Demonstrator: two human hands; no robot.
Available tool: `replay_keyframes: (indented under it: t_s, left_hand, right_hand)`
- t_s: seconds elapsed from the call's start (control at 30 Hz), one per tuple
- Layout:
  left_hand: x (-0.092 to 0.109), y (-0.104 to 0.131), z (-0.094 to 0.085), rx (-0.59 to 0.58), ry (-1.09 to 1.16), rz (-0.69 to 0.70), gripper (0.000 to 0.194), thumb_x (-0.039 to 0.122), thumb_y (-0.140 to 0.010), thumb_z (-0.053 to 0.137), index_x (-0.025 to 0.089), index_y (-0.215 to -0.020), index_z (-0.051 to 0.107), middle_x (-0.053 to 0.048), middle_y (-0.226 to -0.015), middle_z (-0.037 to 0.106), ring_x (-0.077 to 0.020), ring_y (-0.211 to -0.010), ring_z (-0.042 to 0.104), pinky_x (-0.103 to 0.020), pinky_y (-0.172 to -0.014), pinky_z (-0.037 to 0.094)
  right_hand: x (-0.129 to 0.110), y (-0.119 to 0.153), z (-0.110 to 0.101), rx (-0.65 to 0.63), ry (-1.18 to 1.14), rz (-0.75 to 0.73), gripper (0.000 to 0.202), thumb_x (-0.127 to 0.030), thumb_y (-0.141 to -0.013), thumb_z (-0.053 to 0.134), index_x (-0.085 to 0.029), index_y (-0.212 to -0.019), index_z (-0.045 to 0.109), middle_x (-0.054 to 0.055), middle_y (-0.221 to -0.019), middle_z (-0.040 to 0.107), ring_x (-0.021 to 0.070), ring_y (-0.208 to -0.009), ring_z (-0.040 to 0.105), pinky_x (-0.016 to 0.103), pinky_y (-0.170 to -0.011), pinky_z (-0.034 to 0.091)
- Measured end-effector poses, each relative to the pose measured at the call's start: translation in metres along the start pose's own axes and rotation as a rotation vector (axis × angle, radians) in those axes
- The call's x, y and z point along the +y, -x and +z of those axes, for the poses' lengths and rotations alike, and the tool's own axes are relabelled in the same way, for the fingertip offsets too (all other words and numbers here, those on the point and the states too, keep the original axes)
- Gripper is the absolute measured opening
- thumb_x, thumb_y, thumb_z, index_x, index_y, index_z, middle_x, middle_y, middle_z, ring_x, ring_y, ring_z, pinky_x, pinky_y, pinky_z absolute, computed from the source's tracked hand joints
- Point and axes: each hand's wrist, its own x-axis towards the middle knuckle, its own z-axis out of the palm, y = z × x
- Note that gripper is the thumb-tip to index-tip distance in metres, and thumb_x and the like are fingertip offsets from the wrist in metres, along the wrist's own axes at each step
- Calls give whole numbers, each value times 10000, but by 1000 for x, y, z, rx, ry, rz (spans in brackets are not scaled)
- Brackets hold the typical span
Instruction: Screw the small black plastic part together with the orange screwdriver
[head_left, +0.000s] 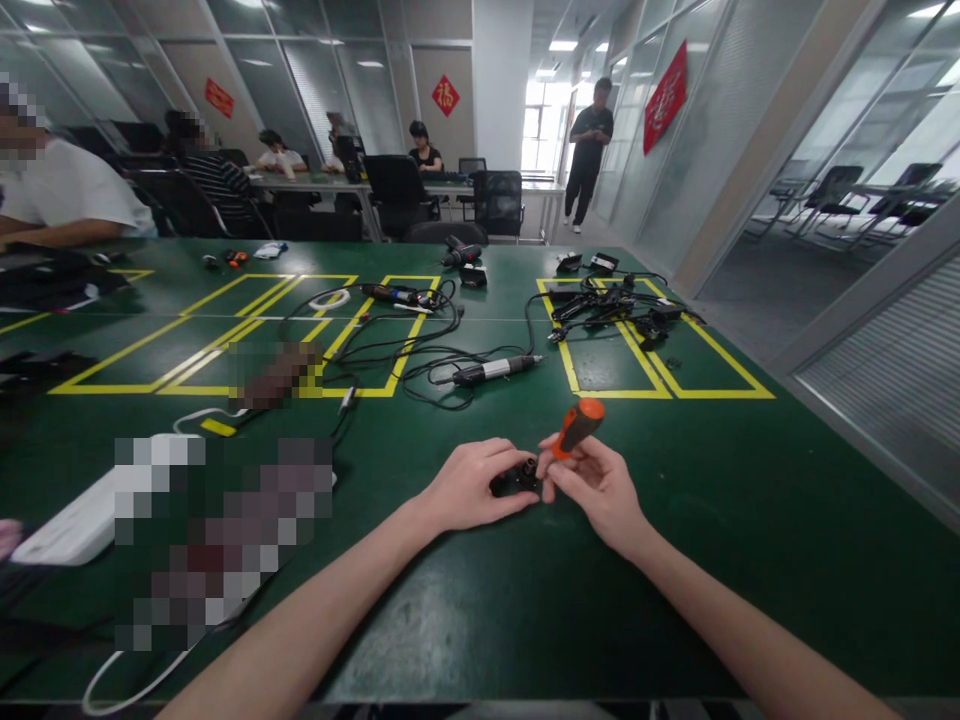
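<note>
Small black part (528, 472) at the green surface (480, 620), between both hands; left hand (474, 485), fingers curled around the part; right hand (606, 492), fingers closed on a tilted orange-and-black screwdriver (582, 425), handle uppermost; beyond, grey-and-black cylindrical tool (491, 371); yellow outline (622, 394) containing tangled black cables (600, 303).
</note>
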Motion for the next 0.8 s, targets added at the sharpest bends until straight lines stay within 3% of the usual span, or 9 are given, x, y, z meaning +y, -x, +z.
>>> replay_keyframes:
  t_s: [0.13, 0.27, 0.47, 0.57, 0.8]
  left_hand:
    - [-1, 0, 2, 0, -11, 1, 286, 417, -901, 707, 173, -1050, 704, -46, -916, 691, -163, -780, 646, -258, -660, 464]
    - [-1, 1, 1, -1, -12, 7, 363, 431, -900, 704, 185, -1167, 679, -49, -935, 694, -173, -797, 656, -264, -673, 484]
    - [-3, 4, 0, 41, -9, 20, 524, 432, -906, 695, 182, -1349, 571, -65, -1005, 693, -198, -870, 665, -304, -750, 523]
    - [-4, 5, 0, 39, -20, 21, 559, 446, -910, 689, 182, -1382, 547, -65, -1009, 695, -203, -877, 672, -315, -758, 530]
    - [-2, 6, -2, 70, 22, 22, 625, 471, -881, 707, 206, -1420, 534, -80, -1056, 710, -226, -913, 691, -348, -782, 561]
  right_hand:
    - [0, -2, -2, 44, 55, 31, 204, -329, -806, 838, -187, -835, 695, 5, -714, 707, 123, -538, 638, 271, -577, 566]
    - [-3, -4, -3, 33, 75, -13, 172, -302, -765, 870, -182, -780, 749, 24, -803, 714, 117, -592, 633, 258, -588, 560]
    - [3, -1, -2, -44, 14, -2, 151, -334, -951, 690, -201, -952, 762, 17, -785, 715, 108, -593, 651, 253, -618, 562]
    - [8, 0, -2, -10, -23, 3, 171, -328, -921, 735, -220, -1053, 718, 29, -862, 752, 115, -637, 669, 263, -651, 578]
    - [2, -3, -3, 7, 82, 3, 144, -311, -840, 813, -193, -880, 740, 18, -837, 710, 107, -596, 627, 251, -602, 545]
